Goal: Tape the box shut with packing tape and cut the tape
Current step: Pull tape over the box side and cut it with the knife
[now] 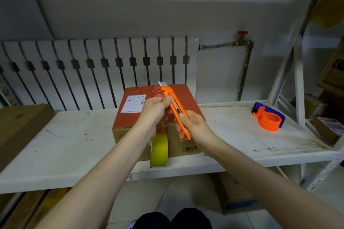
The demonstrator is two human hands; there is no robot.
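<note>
A cardboard box (188, 102) with a red top and a white shipping label stands on the white shelf (74, 141). A yellow-green roll of packing tape (159, 149) hangs down the box's front face. Above the box I hold an orange utility knife (174, 107), its blade out and pointing away. My right hand (193, 126) grips the knife's handle. My left hand (154, 110) pinches the knife near its slider, with the fingertips on the upper body.
An orange and blue tape dispenser (268, 117) lies at the right of the shelf. A flat cardboard piece (20, 128) leans at the left. A radiator (100, 69) and white shelf posts (297, 80) stand behind. Boxes sit on the floor below.
</note>
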